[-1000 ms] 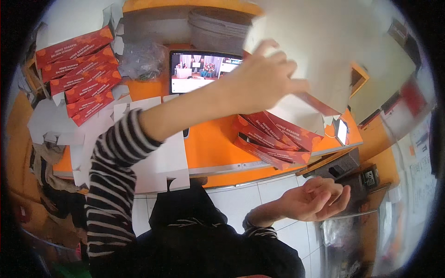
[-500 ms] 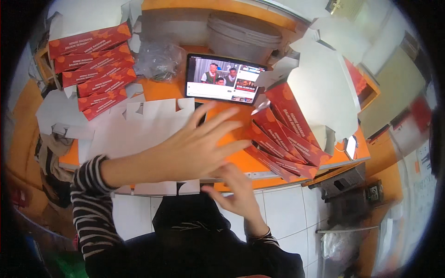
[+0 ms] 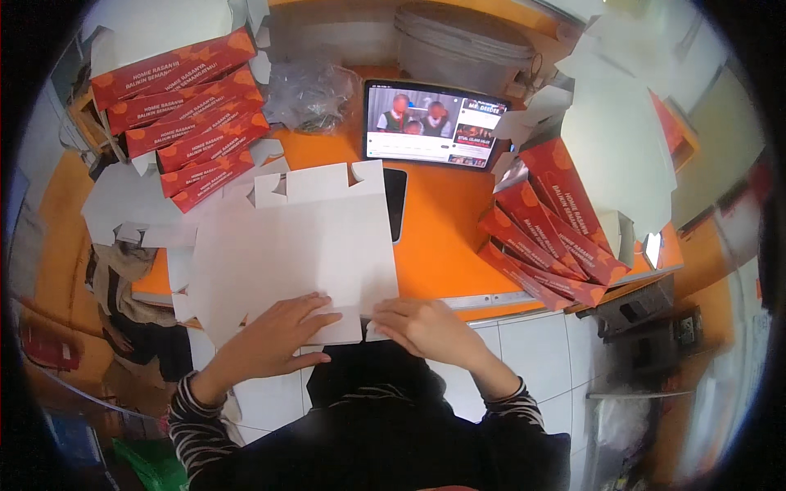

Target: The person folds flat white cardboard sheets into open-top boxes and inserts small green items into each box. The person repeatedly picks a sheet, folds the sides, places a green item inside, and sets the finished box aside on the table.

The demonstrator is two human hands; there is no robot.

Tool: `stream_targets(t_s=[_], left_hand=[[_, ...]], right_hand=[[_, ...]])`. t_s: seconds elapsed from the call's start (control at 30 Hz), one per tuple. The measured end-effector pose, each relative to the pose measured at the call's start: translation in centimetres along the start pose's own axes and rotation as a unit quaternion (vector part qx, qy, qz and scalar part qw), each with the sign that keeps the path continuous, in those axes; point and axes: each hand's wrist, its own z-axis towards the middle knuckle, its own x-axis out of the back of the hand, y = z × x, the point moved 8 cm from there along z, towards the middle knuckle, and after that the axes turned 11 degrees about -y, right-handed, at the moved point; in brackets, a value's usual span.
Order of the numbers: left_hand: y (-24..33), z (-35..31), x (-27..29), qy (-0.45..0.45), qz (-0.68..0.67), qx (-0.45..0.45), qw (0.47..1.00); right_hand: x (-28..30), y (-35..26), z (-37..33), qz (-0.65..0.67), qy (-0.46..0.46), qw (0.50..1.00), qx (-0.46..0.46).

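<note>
Orange table (image 3: pixel 446 245), flat white cardboard (image 3: pixel 303 237) at its near left edge.
Left hand (image 3: pixel 280 334) rests half spread on the cardboard's near edge; right hand (image 3: pixel 430 331) curls at its near right corner, grip unclear. Flap folding seems in hand; next calls for an even crease.

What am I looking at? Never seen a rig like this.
No machine: these are a person's bare hands, seen from above through a wide head-worn camera that bends straight edges. On the orange table lie flat white cardboard, a tablet, and red-fronted boxes stacked left and right. The left hand lies on the cardboard near its front edge; the right hand touches its front right corner. Whether the right fingers grip it, I can't tell.
</note>
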Motion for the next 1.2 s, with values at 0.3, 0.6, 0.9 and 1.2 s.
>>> stream_targets(t_s=[0.3,0.6,0.9,1.2], left_hand=[[-0.4,-0.7,-0.3,0.077,-0.062,0.019,0.995],[-4.7,-3.6,2.5,0.232,-0.255,0.111,0.932],[-11.7,-4.3,-2.3,0.304,-0.723,0.093,0.613],[-6.9,-6.3,0.5,0.46,-0.47,0.081,0.749]], right_hand=[[3.0,0.5,2.3,0.081,0.059,0.994,-0.045],[5.6,-0.8,4.9,0.217,0.177,0.958,0.059],[4.7,-1.0,7.2,0.168,0.19,0.954,0.159],[4.2,-5.9,8.3,0.099,0.22,0.932,0.269]])
